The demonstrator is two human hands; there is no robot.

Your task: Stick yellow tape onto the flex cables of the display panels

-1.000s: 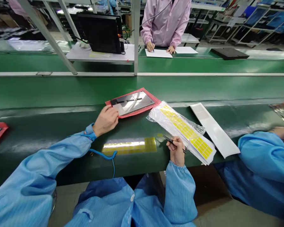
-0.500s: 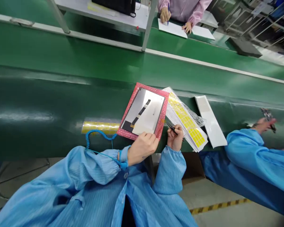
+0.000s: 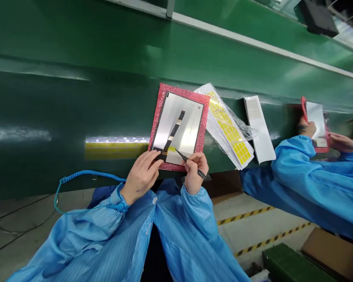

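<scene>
Red bubble-foam tray (image 3: 206,129) sits at the near edge of the green conveyor belt (image 3: 76,109), carrying a silver display panel (image 3: 191,117) with a black ribbon cable (image 3: 173,135) lying across it. The left hand (image 3: 141,176) rests open on the panel's lower corner, its fingers over the cable's end. The right hand (image 3: 195,172) is closed on black tweezers (image 3: 181,155), tips touching the panel near a small yellow tab. Just beside the tray lie yellow label sheets in a plastic bag (image 3: 228,127) and a white strip (image 3: 259,129). A blue coiled cord (image 3: 88,173) trails below, and further right a co-worker's blue sleeve (image 3: 306,172) reaches toward a second red tray (image 3: 303,113).
</scene>
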